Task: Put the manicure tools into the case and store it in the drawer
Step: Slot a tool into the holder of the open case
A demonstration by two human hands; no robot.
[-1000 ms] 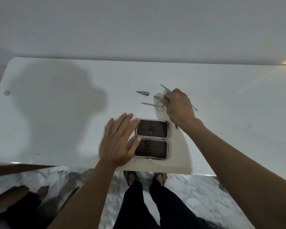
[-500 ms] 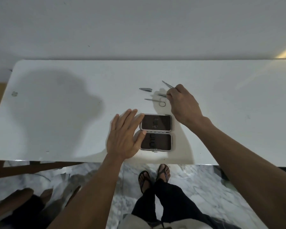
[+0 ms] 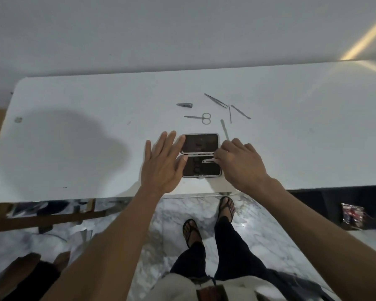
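Observation:
The manicure case (image 3: 201,144) lies open near the front edge of the white table (image 3: 74,131), its two dark halves facing up. My left hand (image 3: 163,164) rests flat with spread fingers against the case's left side. My right hand (image 3: 239,164) pinches a small metal tool (image 3: 207,161) over the near half of the case. Behind the case lie a nail clipper (image 3: 185,104), small scissors (image 3: 199,117), tweezers (image 3: 216,100), a thin pick (image 3: 229,114), a cuticle pusher (image 3: 240,111) and a flat file (image 3: 224,132).
The table stands against a plain wall. Below its front edge I see marble floor, my legs and sandalled feet (image 3: 189,233), wooden furniture parts (image 3: 41,220) at the left and a small printed packet (image 3: 352,215) at the right.
My right hand came back from the tools behind the case with a small metal tool and now holds it over the near half. The left hand stayed beside the case.

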